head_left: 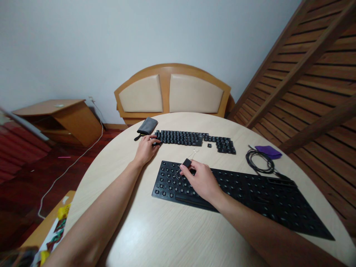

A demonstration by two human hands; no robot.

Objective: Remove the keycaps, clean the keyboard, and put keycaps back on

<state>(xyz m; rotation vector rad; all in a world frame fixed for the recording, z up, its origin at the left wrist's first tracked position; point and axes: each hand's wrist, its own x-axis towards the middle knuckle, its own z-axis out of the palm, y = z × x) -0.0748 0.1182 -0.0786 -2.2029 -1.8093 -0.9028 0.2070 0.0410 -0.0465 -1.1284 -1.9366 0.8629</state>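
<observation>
My left hand [147, 149] rests at the left end of the rows of loose black keycaps [180, 138], its fingers stretched out and touching the end ones. In my right hand [204, 180] is a keycap puller [187, 162] with a black body and thin wire prongs pointing away from me. That hand is closed on it, over the left part of a black keyboard base [236, 185]. Its switches are bare, with no keycaps on the visible part. Part of the base is hidden under my right hand and forearm.
A grey zip pouch [147, 126] lies behind my left hand. One keycap [209, 145] sits apart from the rows. To the right are a coiled black cable [260, 162] and a purple cloth [268, 151]. A padded headboard [172, 91] stands beyond the round table [133, 230].
</observation>
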